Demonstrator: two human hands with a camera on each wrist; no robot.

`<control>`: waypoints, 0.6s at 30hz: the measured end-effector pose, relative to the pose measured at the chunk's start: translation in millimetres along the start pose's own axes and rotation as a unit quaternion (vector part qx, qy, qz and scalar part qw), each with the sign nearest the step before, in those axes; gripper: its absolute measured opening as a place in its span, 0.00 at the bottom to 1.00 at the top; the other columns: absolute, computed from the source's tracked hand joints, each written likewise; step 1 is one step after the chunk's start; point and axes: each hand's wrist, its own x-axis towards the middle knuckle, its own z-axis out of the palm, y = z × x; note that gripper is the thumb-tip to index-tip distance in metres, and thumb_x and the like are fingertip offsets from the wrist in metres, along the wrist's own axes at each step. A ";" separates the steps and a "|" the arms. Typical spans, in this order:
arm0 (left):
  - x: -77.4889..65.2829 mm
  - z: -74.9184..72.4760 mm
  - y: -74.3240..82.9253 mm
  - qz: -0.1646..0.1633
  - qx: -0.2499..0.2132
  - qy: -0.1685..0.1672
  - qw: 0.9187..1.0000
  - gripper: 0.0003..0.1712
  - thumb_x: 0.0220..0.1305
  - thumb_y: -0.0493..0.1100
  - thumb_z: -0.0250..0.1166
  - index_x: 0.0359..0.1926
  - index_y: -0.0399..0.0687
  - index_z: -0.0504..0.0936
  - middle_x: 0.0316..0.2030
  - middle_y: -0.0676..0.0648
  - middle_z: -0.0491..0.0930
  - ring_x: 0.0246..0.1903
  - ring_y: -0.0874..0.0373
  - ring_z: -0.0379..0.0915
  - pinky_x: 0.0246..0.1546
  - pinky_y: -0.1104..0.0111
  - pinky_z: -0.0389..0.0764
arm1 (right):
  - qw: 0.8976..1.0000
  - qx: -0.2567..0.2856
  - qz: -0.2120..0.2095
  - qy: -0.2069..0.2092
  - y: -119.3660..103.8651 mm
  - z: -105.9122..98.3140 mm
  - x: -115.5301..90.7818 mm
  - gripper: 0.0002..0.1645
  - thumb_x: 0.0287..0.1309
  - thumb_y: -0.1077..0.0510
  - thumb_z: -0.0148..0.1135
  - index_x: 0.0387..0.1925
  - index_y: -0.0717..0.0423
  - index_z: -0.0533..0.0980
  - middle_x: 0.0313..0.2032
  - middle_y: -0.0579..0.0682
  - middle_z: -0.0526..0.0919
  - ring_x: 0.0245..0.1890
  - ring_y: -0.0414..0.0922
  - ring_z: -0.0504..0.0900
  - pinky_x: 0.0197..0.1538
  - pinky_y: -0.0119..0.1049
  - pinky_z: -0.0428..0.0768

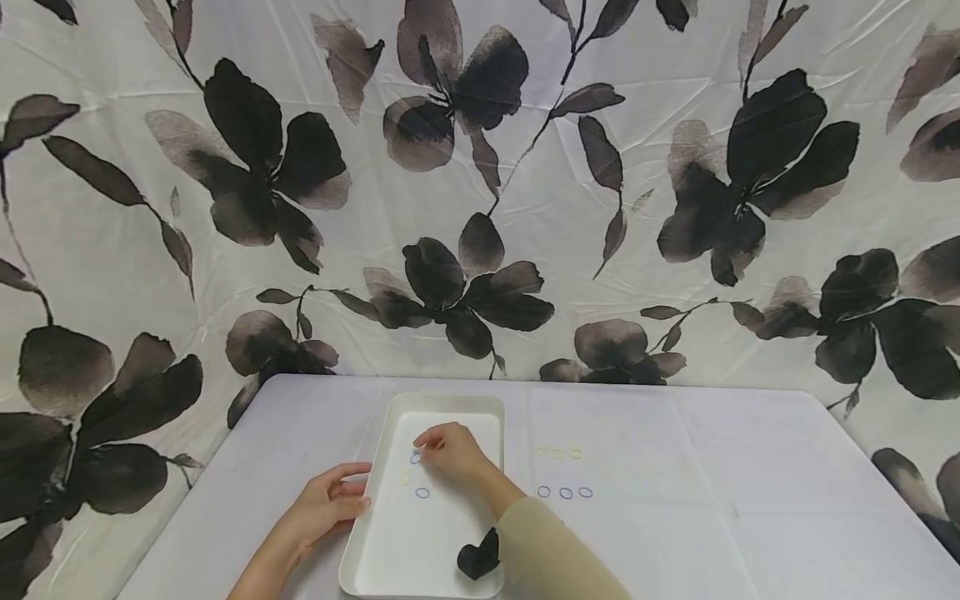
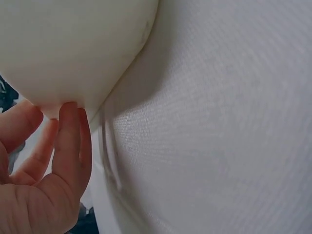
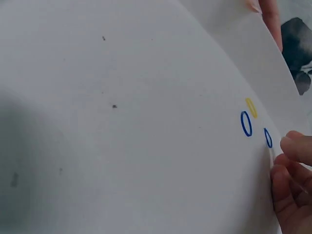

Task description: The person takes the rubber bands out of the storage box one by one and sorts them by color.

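A white rectangular tray (image 1: pixel 423 550) lies on the table. My left hand (image 1: pixel 324 506) is at its left side, fingertips and thumb touching the outer wall, as the left wrist view also shows. Inside the tray are two thin blue rings, one nearer ring (image 1: pixel 422 493) and one farther ring (image 1: pixel 415 458), with a pale yellow ring (image 1: pixel 405 477) between. My right hand (image 1: pixel 452 450) reaches over the tray from the right, its fingers loosely bent. Its fingertips (image 3: pixel 292 146) are beside the farther blue ring, and nothing shows between them.
On the white tabletop (image 1: pixel 675 533), right of the tray, a row of yellow rings (image 1: pixel 558 453) lies behind a row of blue rings (image 1: pixel 566 493). A dark heart-shaped patch (image 1: pixel 478 557) shows at the tray's near right. Behind the table hangs a floral cloth (image 1: pixel 600 208).
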 end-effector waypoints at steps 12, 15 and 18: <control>-0.3 1.8 -0.7 -0.006 0.013 0.022 1.000 0.35 0.55 0.27 0.62 0.63 0.26 0.58 0.45 0.35 0.77 0.40 0.50 0.78 0.38 0.60 0.80 | 0.991 -0.128 -0.023 0.007 -3.3 8.8 -0.1 0.07 0.49 0.66 0.64 0.32 0.57 0.85 0.21 0.44 0.65 0.23 0.36 0.61 0.28 0.25 0.62; -0.3 1.5 -0.2 -0.007 0.015 0.021 1.000 0.35 0.55 0.27 0.62 0.63 0.26 0.58 0.45 0.35 0.77 0.40 0.50 0.78 0.38 0.59 0.80 | 0.992 -0.122 -0.020 0.008 -3.7 7.4 -0.6 0.05 0.48 0.66 0.65 0.29 0.57 0.84 0.20 0.44 0.66 0.23 0.36 0.61 0.28 0.26 0.62; -0.6 2.3 0.8 -0.007 0.015 0.021 1.000 0.35 0.55 0.27 0.62 0.63 0.26 0.58 0.45 0.35 0.77 0.40 0.50 0.78 0.38 0.60 0.80 | 0.993 -0.120 -0.011 0.004 -4.6 5.5 -1.1 0.03 0.47 0.65 0.65 0.26 0.57 0.82 0.19 0.44 0.67 0.23 0.36 0.62 0.29 0.26 0.62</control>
